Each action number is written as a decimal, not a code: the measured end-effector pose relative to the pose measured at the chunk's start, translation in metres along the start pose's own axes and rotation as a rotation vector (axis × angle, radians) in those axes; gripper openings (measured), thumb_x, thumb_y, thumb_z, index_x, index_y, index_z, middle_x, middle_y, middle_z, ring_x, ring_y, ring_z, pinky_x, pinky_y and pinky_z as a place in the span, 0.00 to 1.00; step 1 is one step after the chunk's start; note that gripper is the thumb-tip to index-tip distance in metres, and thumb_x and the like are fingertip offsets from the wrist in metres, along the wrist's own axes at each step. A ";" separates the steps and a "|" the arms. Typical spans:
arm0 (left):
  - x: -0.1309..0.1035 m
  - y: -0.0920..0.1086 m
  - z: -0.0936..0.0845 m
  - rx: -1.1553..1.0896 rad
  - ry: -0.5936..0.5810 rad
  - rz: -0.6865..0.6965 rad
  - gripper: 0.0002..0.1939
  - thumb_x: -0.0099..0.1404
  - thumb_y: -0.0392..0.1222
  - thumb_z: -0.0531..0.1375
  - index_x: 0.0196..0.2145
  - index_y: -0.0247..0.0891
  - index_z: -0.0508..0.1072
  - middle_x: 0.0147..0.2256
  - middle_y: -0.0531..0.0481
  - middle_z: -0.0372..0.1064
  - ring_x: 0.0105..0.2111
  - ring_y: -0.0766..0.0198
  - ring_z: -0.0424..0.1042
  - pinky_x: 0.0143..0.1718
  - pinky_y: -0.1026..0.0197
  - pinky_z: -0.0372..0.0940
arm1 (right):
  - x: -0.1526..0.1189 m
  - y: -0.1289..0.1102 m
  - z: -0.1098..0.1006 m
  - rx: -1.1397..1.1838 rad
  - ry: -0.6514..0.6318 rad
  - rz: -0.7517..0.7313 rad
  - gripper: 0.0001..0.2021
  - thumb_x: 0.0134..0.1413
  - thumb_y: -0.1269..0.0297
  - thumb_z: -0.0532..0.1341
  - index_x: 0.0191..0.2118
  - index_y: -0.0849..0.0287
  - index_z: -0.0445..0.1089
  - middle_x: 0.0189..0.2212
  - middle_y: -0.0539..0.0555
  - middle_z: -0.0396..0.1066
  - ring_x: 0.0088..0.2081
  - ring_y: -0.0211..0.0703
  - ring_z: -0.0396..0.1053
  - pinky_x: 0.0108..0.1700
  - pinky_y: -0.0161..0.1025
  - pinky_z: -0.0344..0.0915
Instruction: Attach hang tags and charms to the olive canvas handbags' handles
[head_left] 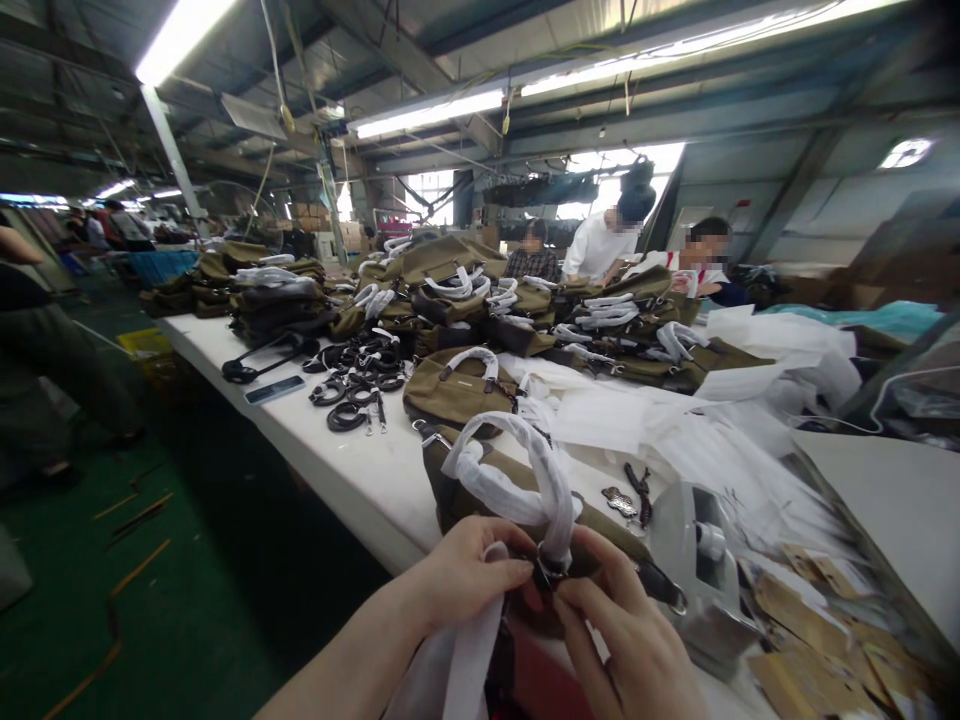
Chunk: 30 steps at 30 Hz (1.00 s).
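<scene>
An olive canvas bag [480, 490] lies at the near edge of the white table [352, 470], its handle wrapped in white foam sheet [517, 480]. My left hand [465, 575] pinches a loose strip of the white wrap at the base of the handle. My right hand [630, 630] grips the handle's base by the dark metal ring [550, 572]. Both hands touch the same handle end.
More olive bags with wrapped handles [465, 290] pile across the table, beside black straps [360, 385] and white wrapping sheets [660, 420]. A grey tape dispenser [697, 560] and cardboard scraps [825, 620] sit to the right. Seated people work at the far end; a person stands at the left.
</scene>
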<state>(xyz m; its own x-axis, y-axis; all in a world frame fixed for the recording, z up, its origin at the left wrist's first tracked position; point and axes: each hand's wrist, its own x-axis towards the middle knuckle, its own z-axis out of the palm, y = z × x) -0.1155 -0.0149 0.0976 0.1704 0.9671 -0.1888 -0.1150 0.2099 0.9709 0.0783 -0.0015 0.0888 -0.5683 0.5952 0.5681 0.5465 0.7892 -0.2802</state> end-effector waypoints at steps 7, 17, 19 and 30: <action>-0.002 0.002 0.000 0.065 -0.003 0.019 0.16 0.55 0.43 0.63 0.39 0.29 0.77 0.25 0.46 0.75 0.25 0.63 0.73 0.30 0.63 0.65 | 0.001 -0.002 -0.004 -0.003 -0.054 0.001 0.12 0.61 0.70 0.51 0.32 0.55 0.71 0.58 0.60 0.63 0.46 0.43 0.75 0.43 0.38 0.74; -0.010 0.005 0.007 0.344 0.027 0.150 0.13 0.58 0.34 0.58 0.42 0.32 0.75 0.34 0.45 0.77 0.33 0.58 0.77 0.32 0.63 0.68 | 0.001 -0.004 0.007 -0.045 -0.052 0.048 0.12 0.63 0.68 0.51 0.32 0.56 0.69 0.58 0.62 0.64 0.41 0.44 0.76 0.38 0.39 0.75; -0.011 0.004 0.008 0.438 0.050 0.188 0.14 0.57 0.33 0.58 0.42 0.34 0.76 0.35 0.46 0.77 0.34 0.59 0.76 0.32 0.64 0.67 | 0.000 -0.004 0.008 -0.048 -0.067 0.051 0.13 0.63 0.67 0.50 0.31 0.55 0.69 0.58 0.62 0.64 0.39 0.43 0.77 0.36 0.39 0.75; -0.016 0.000 0.018 0.592 0.136 0.328 0.10 0.66 0.38 0.54 0.38 0.37 0.75 0.31 0.49 0.75 0.32 0.61 0.73 0.35 0.64 0.62 | -0.002 -0.006 0.015 -0.123 0.086 0.101 0.11 0.62 0.66 0.52 0.38 0.54 0.71 0.52 0.60 0.70 0.42 0.45 0.77 0.37 0.39 0.76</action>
<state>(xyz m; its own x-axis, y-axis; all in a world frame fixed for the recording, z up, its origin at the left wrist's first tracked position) -0.1004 -0.0326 0.1028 0.0892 0.9847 0.1497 0.4212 -0.1735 0.8902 0.0667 -0.0052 0.0773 -0.4549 0.6512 0.6074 0.6722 0.6985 -0.2454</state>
